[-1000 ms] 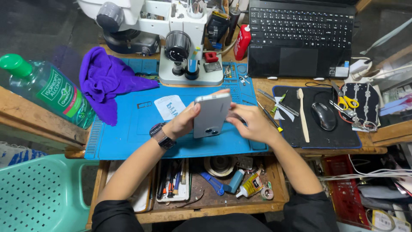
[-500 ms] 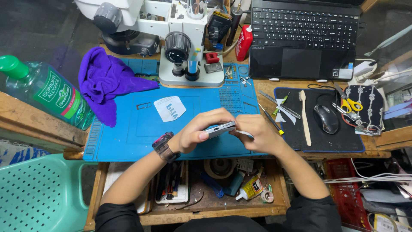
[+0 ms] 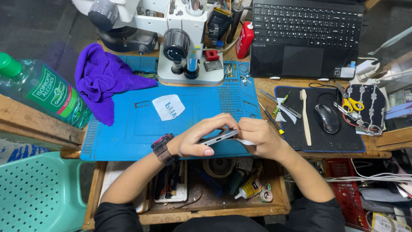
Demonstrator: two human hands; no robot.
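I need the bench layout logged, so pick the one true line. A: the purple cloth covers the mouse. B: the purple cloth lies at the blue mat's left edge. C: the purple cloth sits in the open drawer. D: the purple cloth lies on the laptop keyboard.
B: the purple cloth is draped over the left edge of the blue mat, left of the microscope.

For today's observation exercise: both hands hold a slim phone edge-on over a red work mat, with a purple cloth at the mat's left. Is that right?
Not quite: the work mat is blue, as the head view shows. Both the left hand and right hand do hold the phone edge-on, purple cloth at left.
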